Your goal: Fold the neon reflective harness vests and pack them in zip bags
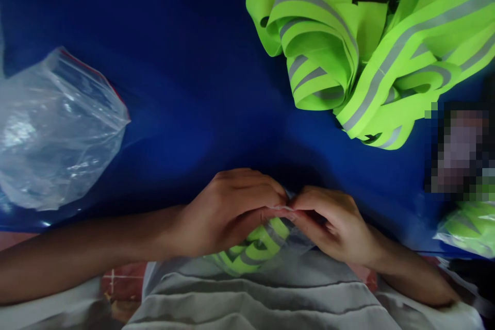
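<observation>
Close to my body, my left hand (240, 206) and my right hand (332, 219) meet over a clear plastic bag (305, 242). Thumbs and fingers of both hands pinch its top edge. Inside the bag lies a rolled neon-yellow strap with grey reflective stripes (257, 250), partly hidden by my left hand. At the upper right, a loose heap of the same neon-yellow straps (320, 36) rests on the blue table surface (174, 87).
On the left lies a pile of clear zip bags (65, 134), the top one with a red line along its opening. At the right edge sits a filled bag of neon-yellow strap (469, 227). A pixelated patch covers something above it. Red floor tiles (126, 281) show below the table edge.
</observation>
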A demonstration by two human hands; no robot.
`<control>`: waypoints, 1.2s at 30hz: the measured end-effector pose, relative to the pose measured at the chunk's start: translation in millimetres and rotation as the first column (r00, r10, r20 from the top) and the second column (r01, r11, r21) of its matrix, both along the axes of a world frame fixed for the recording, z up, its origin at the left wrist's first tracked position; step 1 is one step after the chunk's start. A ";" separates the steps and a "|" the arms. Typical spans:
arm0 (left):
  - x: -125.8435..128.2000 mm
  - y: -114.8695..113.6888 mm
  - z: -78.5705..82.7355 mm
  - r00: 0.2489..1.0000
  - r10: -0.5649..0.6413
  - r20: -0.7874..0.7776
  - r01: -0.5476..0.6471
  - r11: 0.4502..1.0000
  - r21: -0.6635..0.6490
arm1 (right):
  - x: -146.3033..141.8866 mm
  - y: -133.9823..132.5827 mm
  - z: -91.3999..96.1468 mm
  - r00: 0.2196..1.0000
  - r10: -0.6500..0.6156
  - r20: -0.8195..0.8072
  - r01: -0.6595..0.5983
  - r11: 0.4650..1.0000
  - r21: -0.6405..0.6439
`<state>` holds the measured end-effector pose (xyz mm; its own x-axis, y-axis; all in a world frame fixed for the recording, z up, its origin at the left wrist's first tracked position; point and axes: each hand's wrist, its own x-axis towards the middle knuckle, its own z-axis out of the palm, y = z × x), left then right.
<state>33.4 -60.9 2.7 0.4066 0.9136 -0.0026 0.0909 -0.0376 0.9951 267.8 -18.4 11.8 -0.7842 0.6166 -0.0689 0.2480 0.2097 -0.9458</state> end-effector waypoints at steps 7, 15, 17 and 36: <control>-4.0 3.0 0.7 1.000 -0.023 0.012 0.023 1.000 -0.006 | 2.7 -1.7 -1.1 0.997 0.004 0.077 0.003 0.996 -0.089; -2.1 1.8 -8.0 0.989 -0.091 -0.114 0.108 0.983 0.148 | 1.5 0.6 -1.7 0.984 0.149 0.102 -0.158 0.984 0.087; -0.9 0.0 -9.9 0.984 -0.105 -0.144 0.132 0.972 0.194 | 2.0 1.0 -2.8 0.977 0.189 0.099 -0.205 0.962 0.178; -25.2 23.6 8.7 0.981 0.194 -0.015 -0.187 0.918 -0.349 | 18.1 15.6 -3.4 0.997 0.012 0.071 -0.022 0.990 0.143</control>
<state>8.2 -37.3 11.4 0.2281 0.9171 -0.3271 0.0424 0.3262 0.9443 285.9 -2.9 8.5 -0.7911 0.6107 -0.0356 0.3074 0.3465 -0.8863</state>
